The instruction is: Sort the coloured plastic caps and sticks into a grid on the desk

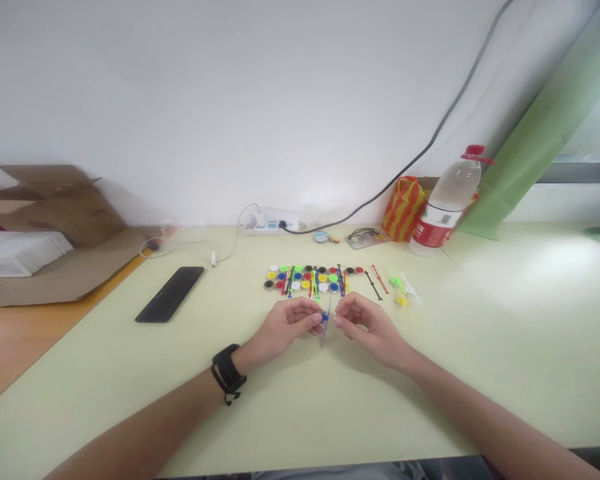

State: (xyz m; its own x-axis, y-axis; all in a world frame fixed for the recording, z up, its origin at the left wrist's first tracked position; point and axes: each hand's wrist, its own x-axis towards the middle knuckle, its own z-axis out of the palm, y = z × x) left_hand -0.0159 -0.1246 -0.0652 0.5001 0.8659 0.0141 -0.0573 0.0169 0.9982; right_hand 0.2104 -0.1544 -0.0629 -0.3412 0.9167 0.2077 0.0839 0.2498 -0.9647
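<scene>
Between thumb and fingertips, my left hand (287, 328) pinches a small blue plastic piece (325, 317). A thin, pale blue strip, smeared by motion, runs up and down through that piece. My right hand (375, 330) is just to the right, its thumb and index finger pinched together close to the strip; whatever is between them is too small to make out. Beyond both hands lie rows of round, coloured discs (305, 285) with thin coloured sticks (340, 280) laid across them. A black stick (373, 285) and a red stick (380, 279) lie apart to the right.
Green and yellow discs (401, 302) lie beside a white stick (410, 288). A black phone (170, 295) rests at left. Along the wall stand a power strip (273, 223), a striped bag (403, 210) and a large bottle (447, 200). An opened cardboard box (80, 207) fills the far left.
</scene>
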